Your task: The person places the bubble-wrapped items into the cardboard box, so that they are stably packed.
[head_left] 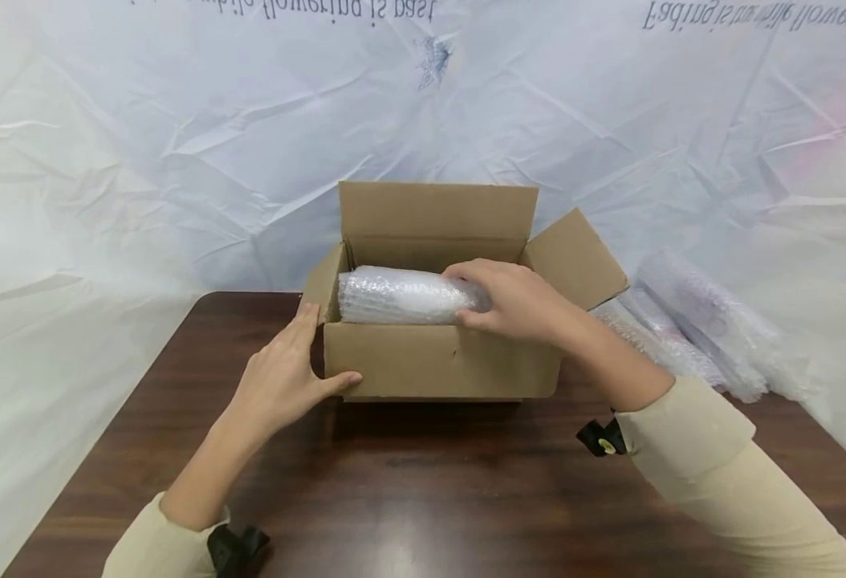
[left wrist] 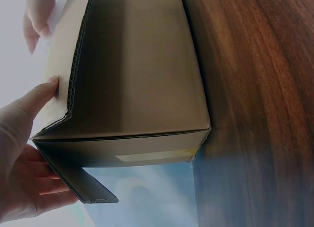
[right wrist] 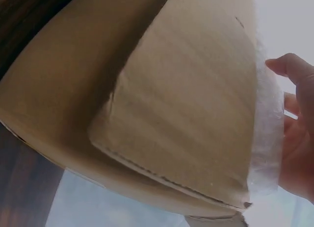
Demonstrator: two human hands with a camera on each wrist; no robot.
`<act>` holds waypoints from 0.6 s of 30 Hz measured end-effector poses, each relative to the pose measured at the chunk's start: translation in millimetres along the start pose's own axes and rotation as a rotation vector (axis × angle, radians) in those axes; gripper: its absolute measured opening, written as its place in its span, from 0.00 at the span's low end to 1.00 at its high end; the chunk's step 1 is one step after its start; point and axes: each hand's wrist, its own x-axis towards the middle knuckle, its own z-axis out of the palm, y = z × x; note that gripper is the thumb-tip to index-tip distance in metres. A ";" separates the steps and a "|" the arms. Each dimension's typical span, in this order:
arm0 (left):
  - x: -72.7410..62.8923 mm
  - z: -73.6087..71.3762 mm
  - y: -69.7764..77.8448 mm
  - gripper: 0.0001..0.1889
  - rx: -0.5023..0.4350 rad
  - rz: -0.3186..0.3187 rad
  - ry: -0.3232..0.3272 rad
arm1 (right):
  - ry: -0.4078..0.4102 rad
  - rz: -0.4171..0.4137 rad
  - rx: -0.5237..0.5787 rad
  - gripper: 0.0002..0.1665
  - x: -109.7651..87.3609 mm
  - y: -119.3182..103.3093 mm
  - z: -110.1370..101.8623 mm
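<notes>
dark brown, wood-grained table (head_left: 408, 490) carried open cardboard box (head_left: 437, 363) near far edge; clear bubble-wrap pieces (head_left: 715, 317) lay to right of box, near table's right edge.

Creased whitish sheeting (head_left: 177, 201) hangs behind a dark, wood-grained surface (head_left: 423, 474), whose far left corner is rounded. High on the sheeting runs printed lettering (head_left: 351, 10) (flipped, above a small blue motif (head_left: 433, 63)). Pale light glints off the wood.

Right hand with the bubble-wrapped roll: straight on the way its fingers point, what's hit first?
Beyond the bubble-wrapped roll already in its grip, the right hand would probably drive the roll's far end into the left side flap of the box. Depth unclear; they may already touch.
</notes>
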 end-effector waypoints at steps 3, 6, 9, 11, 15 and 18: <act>0.3 0.1 -0.6 0.55 0.000 0.004 0.002 | -0.052 0.009 0.061 0.23 4.9 4.7 2.9; 0.4 2.2 0.0 0.55 -0.004 0.009 0.006 | -0.105 0.027 0.107 0.23 6.5 9.2 4.9; -0.3 3.6 0.8 0.55 -0.009 0.011 0.006 | -0.147 0.037 0.131 0.25 6.2 12.5 6.2; -0.7 4.5 1.2 0.55 -0.013 0.011 0.005 | -0.170 0.041 0.149 0.26 5.3 14.5 6.5; -1.9 4.6 1.3 0.56 -0.017 0.000 -0.005 | -0.170 0.028 0.194 0.26 2.2 16.4 5.8; -3.1 4.0 1.0 0.56 -0.017 -0.006 -0.006 | -0.107 0.005 0.192 0.25 -2.8 15.2 0.4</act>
